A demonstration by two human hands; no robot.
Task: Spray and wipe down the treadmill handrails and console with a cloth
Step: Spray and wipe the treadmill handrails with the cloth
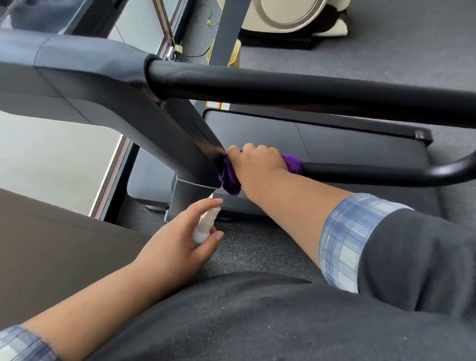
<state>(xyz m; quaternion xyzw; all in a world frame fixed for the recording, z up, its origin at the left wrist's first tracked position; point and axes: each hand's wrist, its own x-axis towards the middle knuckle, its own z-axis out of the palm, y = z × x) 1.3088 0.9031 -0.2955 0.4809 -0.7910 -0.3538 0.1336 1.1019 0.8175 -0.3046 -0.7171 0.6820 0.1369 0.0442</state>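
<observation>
A purple cloth (292, 163) is wrapped over the inner end of the lower black handrail (380, 174), right where the rail meets the treadmill's dark upright (184, 130). My right hand (256, 164) grips the cloth and rail from above, fingers curled over them. Lower down, my left hand (180, 240) holds a small white spray bottle (204, 227), its nozzle pointing up toward the base of the upright. A thicker upper handrail (315, 88) crosses the view above both hands. The console is out of view.
The treadmill deck (340, 146) lies beyond the lower rail. Grey carpet (256, 248) covers the floor below my hands. A window (43, 157) runs along the left. Another cream-coloured machine (291, 12) stands at the top.
</observation>
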